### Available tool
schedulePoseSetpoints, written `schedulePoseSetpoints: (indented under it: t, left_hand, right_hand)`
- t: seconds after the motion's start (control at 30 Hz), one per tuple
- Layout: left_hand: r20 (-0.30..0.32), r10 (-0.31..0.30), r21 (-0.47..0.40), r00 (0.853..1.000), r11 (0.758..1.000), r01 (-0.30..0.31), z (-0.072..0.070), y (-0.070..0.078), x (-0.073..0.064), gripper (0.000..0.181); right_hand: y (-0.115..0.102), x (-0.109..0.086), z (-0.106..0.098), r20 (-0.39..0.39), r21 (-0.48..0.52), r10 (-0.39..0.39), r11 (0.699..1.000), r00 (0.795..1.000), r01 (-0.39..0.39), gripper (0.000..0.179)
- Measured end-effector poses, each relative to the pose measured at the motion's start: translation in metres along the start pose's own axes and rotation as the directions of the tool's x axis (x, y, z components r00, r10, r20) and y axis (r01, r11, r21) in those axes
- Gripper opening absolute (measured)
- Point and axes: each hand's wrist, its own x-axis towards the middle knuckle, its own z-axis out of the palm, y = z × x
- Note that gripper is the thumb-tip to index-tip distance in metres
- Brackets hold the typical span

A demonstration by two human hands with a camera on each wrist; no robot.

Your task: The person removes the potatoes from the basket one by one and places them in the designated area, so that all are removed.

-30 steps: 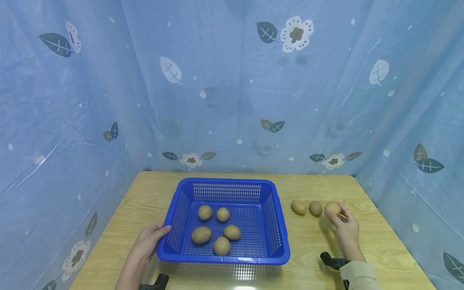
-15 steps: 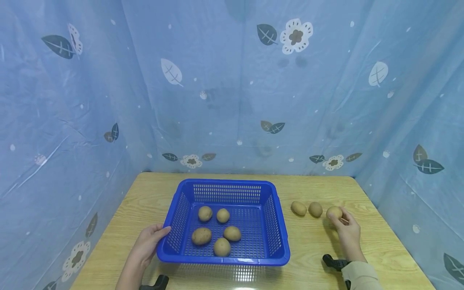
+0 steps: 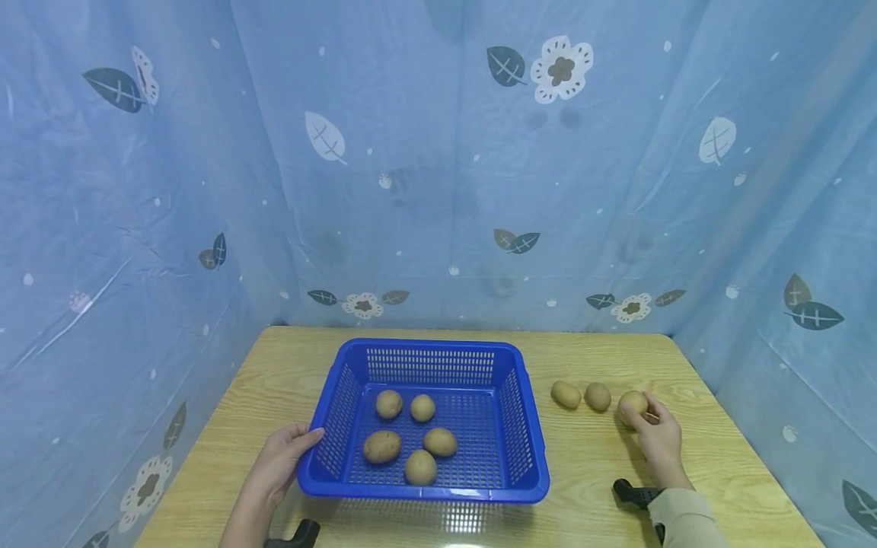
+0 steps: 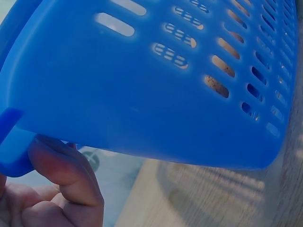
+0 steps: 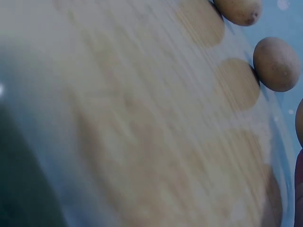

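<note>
My left hand [image 3: 279, 459] grips the left rim of a blue plastic basket [image 3: 425, 492]; in the left wrist view its curled fingers [image 4: 66, 172] hook under the basket's rim. Several potatoes lie inside, among them a large oval potato [image 3: 381, 447]. To the right of the basket, my right hand [image 3: 659, 438] pinches a round potato [image 3: 631, 403] between thumb and fingers. That potato lines up with an oval potato [image 3: 566, 394] and a browner potato [image 3: 598, 396] on the table. Only a sliver of the held potato [image 5: 299, 124] shows in the right wrist view.
A wooden table [image 3: 582, 487] bears everything. Blue patterned curtains [image 3: 452, 167] enclose its back and sides. A black wrist mount [image 3: 636, 494] shows at the right forearm, another black mount [image 3: 301, 533] at the left.
My right hand has shifted slightly right and down with the potato, then almost stopped, leaving a wider gap to the browner potato. The left hand stays on the rim.
</note>
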Motion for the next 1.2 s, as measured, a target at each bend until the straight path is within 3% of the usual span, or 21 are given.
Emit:
schedulePoseSetpoints:
  t: [1.2]
  left_hand:
    - [-0.009, -0.003, 0.001, 1.0, 1.0, 0.003, 0.001, 0.002, -0.001, 0.03]
  right_hand:
    - [0.003, 0.011, 0.003, 0.068, -0.114, -0.013, 0.993, 0.998, 0.02, 0.077]
